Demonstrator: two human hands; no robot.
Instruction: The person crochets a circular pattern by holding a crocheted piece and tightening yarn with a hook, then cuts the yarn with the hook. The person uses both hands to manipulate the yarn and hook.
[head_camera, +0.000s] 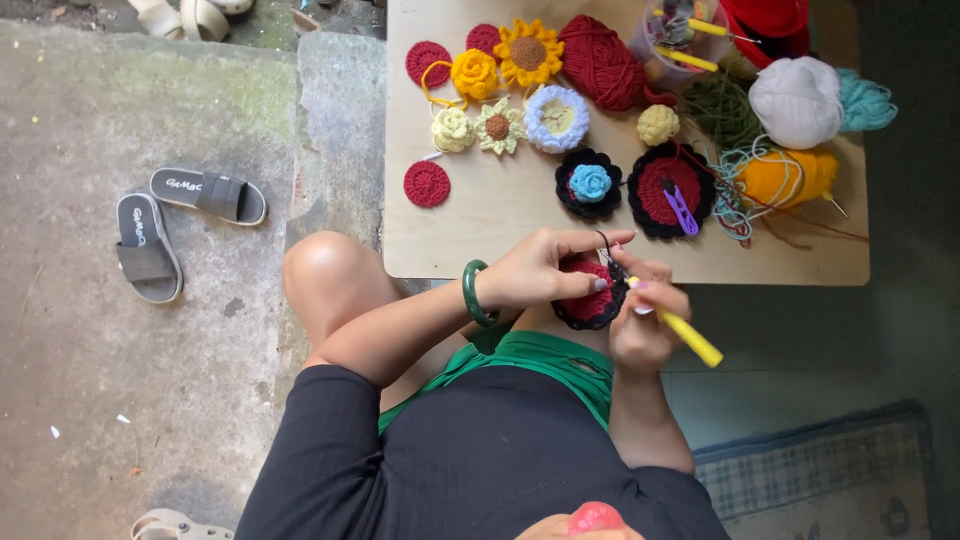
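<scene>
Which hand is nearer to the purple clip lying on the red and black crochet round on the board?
Right. The right hand, holding a yellow crochet hook, sits just below the purple clip. The left hand, pinching the red and black piece, is farther off to the side.

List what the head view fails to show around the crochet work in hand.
- Hook tip of the yellow crochet hook: hidden behind the right hand and the red-and-black crochet piece.
- Much of that piece: covered by the left hand.
- Plastic tub contents: cut off by the top edge.
- Stitch detail: too small.
</scene>
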